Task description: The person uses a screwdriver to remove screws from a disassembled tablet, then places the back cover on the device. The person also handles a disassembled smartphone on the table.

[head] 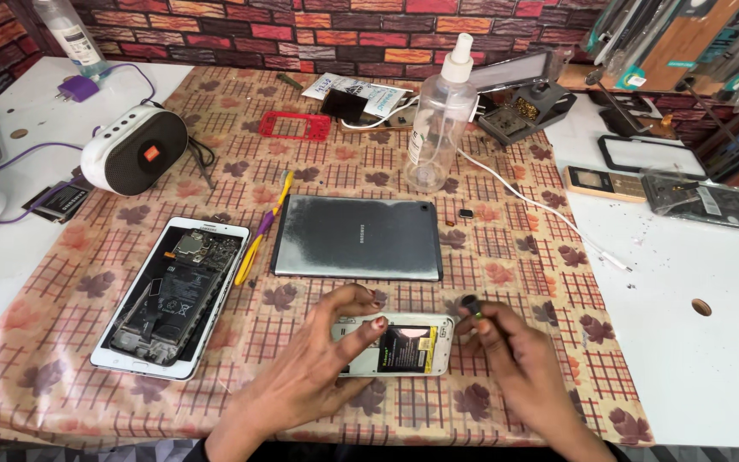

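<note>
A small white phone (pixel 416 346) lies face down near the table's front edge, its back cover off and a black and yellow battery showing. My left hand (pixel 314 368) rests over its left half, fingertips pressing on its upper edge and battery. My right hand (pixel 515 359) sits just right of the phone and pinches a small dark round part (pixel 470 305) between thumb and forefinger.
A grey tablet (pixel 357 237) lies face down behind the phone. An opened white tablet (pixel 173 295) with exposed boards sits at left, yellow and purple tools (pixel 260 235) beside it. A clear spray bottle (pixel 440 120), white speaker (pixel 134 147) and red phone frame (pixel 295 126) stand farther back.
</note>
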`<state>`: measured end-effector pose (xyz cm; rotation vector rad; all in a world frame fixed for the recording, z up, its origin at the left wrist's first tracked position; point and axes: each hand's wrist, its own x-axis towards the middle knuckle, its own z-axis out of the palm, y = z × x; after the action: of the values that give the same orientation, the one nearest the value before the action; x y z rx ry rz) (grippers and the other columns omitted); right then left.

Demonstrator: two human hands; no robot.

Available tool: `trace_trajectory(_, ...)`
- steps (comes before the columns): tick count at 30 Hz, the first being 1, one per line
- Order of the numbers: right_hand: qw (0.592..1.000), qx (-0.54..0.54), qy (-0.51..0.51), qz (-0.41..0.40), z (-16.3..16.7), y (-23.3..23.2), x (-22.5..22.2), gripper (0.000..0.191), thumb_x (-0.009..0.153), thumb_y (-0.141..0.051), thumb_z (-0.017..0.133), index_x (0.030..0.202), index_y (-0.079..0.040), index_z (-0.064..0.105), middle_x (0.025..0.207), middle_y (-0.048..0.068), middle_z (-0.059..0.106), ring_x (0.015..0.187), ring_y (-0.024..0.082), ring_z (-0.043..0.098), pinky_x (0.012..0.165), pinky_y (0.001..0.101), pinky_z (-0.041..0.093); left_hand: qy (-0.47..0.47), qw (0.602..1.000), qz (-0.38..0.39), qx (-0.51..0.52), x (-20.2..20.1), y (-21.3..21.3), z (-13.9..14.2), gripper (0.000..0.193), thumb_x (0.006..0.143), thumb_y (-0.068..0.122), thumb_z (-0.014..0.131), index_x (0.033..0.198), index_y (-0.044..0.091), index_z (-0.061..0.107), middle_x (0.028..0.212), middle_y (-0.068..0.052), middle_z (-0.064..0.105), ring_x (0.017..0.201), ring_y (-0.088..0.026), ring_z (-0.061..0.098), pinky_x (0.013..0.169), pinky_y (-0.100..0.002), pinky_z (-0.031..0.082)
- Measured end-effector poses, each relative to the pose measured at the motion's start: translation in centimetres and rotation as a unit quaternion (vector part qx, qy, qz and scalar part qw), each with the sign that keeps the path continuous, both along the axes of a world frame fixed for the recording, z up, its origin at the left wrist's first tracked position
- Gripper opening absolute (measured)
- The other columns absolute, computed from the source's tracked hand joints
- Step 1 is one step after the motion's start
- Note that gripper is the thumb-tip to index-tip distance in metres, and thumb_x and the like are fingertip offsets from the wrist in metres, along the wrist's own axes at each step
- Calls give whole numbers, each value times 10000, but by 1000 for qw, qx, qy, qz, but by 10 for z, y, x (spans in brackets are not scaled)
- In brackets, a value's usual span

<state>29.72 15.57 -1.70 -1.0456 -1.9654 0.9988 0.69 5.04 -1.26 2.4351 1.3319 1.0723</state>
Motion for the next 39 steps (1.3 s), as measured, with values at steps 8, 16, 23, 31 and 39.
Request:
trace_trajectory(8,962,-242,126,30,-7,10,9,298,951,-93,620,1206,50,676,964,135,765,809,181,772,731,295,665,-17,1000,-13,16,6,-1,-5,1163,801,183,882,1603,400,68,1465,-240,289,1317,-377,533,1067,-493,558)
trace_trajectory(16,968,-238,69,33,2,7,6,274,899,-41,667,1165,21,688,865,52,748,732,85,695,670,251,637,-41,999,-12,21,9,-1,-7,1229,822,220,897,1612,419,-23,1497,-279,231,1318,-408,527,1007,-483,600)
trace_trajectory(23,979,-200,38,16,0,10,11,189,934,-51,675,1111,2,717,704,-8,601,552,61,399,479,228,326,-72,996,-40,30,11,-5,0,1269,857,131,845,1644,420,-108,1596,-285,178,1402,-435,505,1100,-514,523)
trace_trajectory(31,981,-192,17,4,-1,12,12,194,931,-79,672,1108,-14,718,677,3,611,523,75,403,460,246,337,-78,996,-33,11,10,-7,-2,1273,858,114,827,1637,373,-145,1598,-294,181,1406,-441,515,1082,-497,516)
trace_trajectory(39,983,-181,-19,-15,0,12,14,196,953,-108,659,1141,-54,668,677,0,551,540,76,384,477,246,312,-77,995,30,-47,11,-11,12,1115,891,175,793,1614,200,-56,1593,-354,208,1375,-535,447,1019,-527,560)
